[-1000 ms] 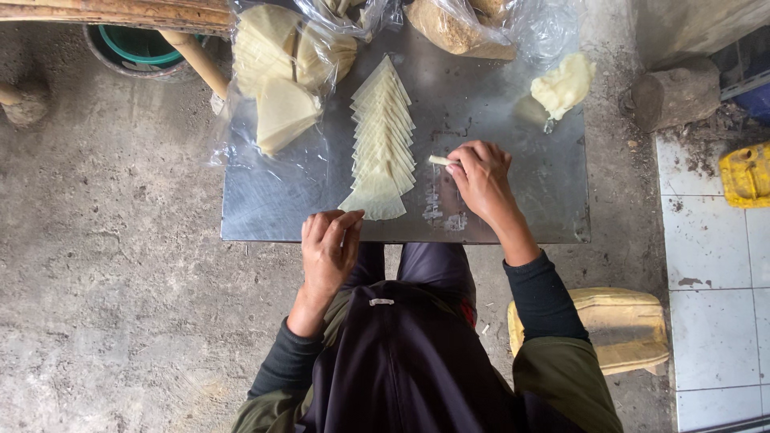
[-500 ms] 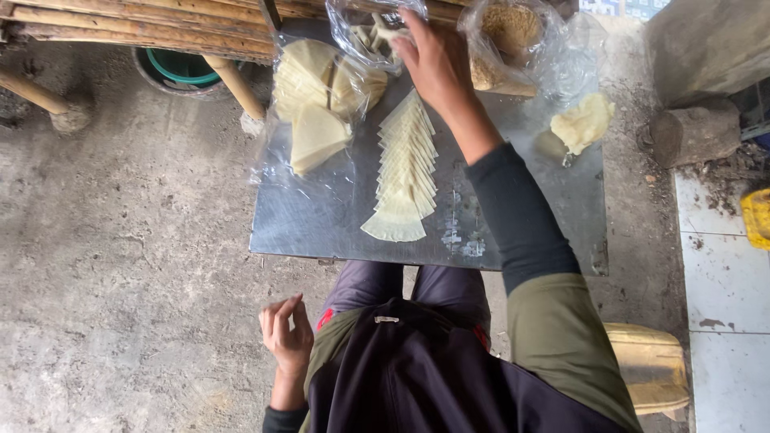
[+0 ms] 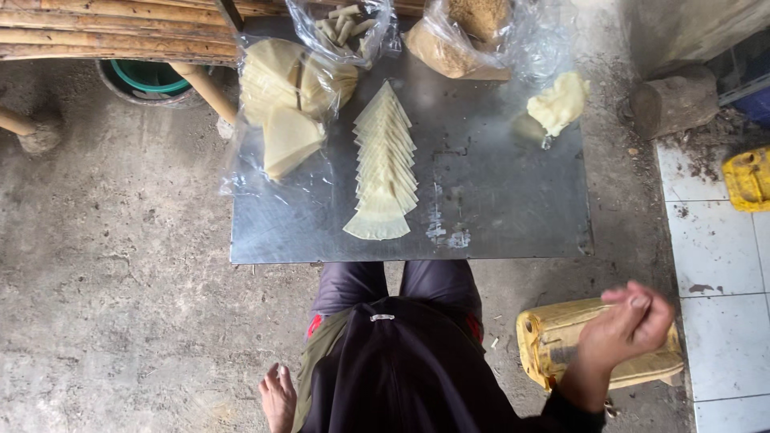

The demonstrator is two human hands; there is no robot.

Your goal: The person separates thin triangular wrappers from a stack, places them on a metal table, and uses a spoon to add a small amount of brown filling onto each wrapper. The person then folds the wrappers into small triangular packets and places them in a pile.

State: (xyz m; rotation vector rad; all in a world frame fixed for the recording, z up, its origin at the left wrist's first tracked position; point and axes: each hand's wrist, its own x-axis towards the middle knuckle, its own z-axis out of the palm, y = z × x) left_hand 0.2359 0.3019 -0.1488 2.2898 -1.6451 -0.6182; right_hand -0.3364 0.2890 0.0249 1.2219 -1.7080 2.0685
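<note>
My right hand (image 3: 630, 325) is raised at the lower right, over a yellow jerrycan (image 3: 553, 341), with fingers curled together and nothing visible in them. My left hand (image 3: 278, 395) rests low beside my hip, fingers apart and empty. Both hands are off the metal sheet table (image 3: 497, 216). On the table lies a row of overlapping pale triangular wrappers (image 3: 385, 168). A plastic bag of stacked wrappers (image 3: 285, 96) sits at its left. At the back are a bag of small rolled sticks (image 3: 345, 24) and a bag of brown filling (image 3: 473, 32). A pale dough lump (image 3: 557, 104) lies at the right.
A bamboo bench (image 3: 96, 28) and a green bucket (image 3: 148, 80) stand at the back left. A stone block (image 3: 674, 100) and a yellow container (image 3: 746, 176) are at the right, by white floor tiles (image 3: 722, 265). The floor around is bare concrete.
My right hand reached from the table's front to the bags at the back, then pulled back down to the lower right. My left hand dropped from the table edge to my hip.
</note>
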